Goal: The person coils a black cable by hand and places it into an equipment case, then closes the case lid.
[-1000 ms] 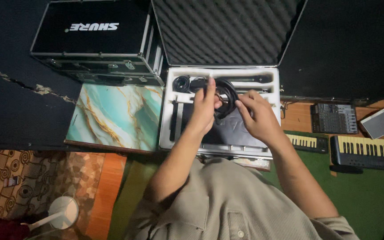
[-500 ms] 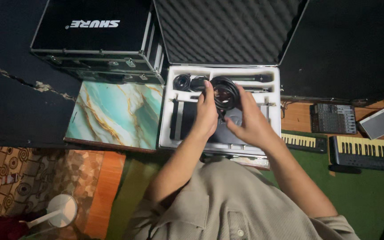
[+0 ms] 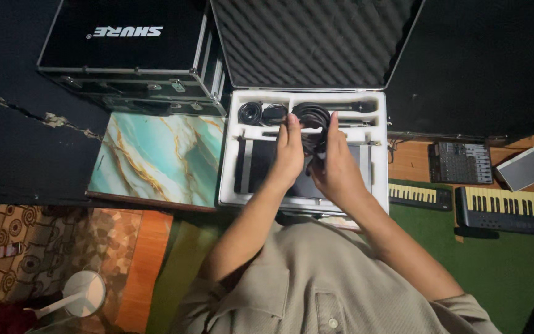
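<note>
From the head view, the left hand [image 3: 290, 151] and right hand [image 3: 336, 162] both close around a coiled black cable bundle [image 3: 312, 124], held over the open white-foam-lined aluminium case [image 3: 375, 179]; a marbled teal board [image 3: 156, 158] lies at nine o'clock

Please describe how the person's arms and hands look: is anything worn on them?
Both forearms are bare, and no watch, ring or glove shows on the left hand or the right hand. A beige collared shirt with short sleeves and a front button covers the upper arms.
</note>
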